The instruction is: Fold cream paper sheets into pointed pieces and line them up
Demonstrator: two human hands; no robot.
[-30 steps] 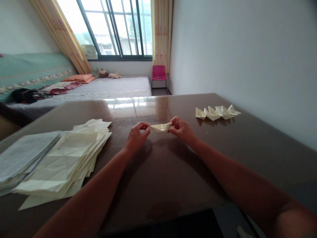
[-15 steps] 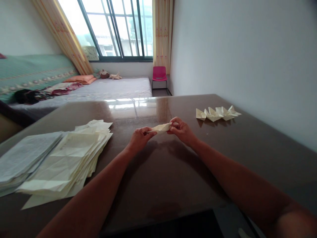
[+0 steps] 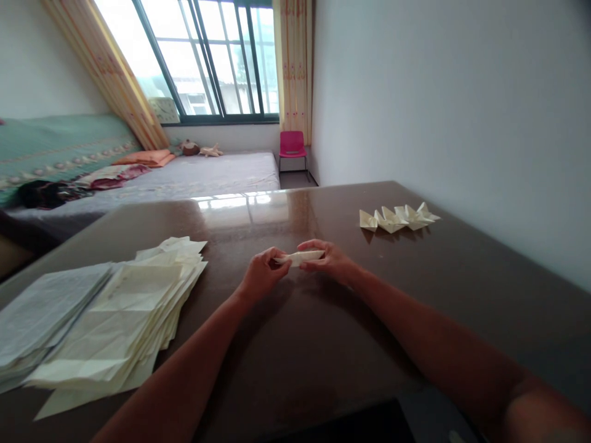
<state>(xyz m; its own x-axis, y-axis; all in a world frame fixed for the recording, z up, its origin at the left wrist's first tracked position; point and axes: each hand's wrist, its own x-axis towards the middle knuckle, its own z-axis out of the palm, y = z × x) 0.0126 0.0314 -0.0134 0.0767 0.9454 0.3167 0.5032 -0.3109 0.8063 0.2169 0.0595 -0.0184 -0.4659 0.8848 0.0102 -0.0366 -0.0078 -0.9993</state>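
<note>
Between my two hands is a small folded paper boat [image 3: 298,259], cream in colour and held just above the brown table [image 3: 295,344]. My left hand [image 3: 266,271] pinches its left end between thumb and fingers. My right hand [image 3: 330,261] grips the right part, with the thumb below and the fingers along the top edge. The fingers cover both ends of the boat. Farther right, a row of finished paper boats [image 3: 398,219] stands on the table, made of the same cream paper.
On the left lies a stack of creased cream sheets [image 3: 115,314], beside a pile of greyish printed sheets [image 3: 46,311]. A white wall [image 3: 452,123] runs along the right. Past the table's far edge are a bed [image 3: 221,172] and a pink chair [image 3: 292,144].
My left hand has slid inward along the boat, and my right hand has shifted its grip to the long sides. The boat now looks narrower and flatter. The camera view has tilted slightly.
</note>
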